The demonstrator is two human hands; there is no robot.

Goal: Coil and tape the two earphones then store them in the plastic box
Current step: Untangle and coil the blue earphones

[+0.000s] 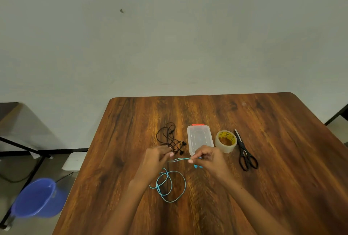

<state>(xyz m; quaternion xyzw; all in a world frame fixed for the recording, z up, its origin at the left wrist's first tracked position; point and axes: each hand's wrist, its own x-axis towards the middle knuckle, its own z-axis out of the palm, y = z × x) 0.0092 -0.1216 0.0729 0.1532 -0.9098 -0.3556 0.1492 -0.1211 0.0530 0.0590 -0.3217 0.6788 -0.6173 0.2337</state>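
Observation:
A blue earphone cable [170,187] lies in loose loops on the wooden table [282,159] between my forearms. One stretch of it runs taut between my left hand [157,159] and my right hand [208,158], both pinching it just above the table. Blue earbuds peek out below my right hand. A tangled black earphone [169,137] rests just beyond my left hand. The clear plastic box [199,138], lid on with a red clasp at its far end, sits beyond my right hand.
A roll of clear packing tape [226,141] stands right of the box. Black scissors [245,152] lie further right. A blue bucket [37,198] and a black metal frame stand on the floor off the table's left edge.

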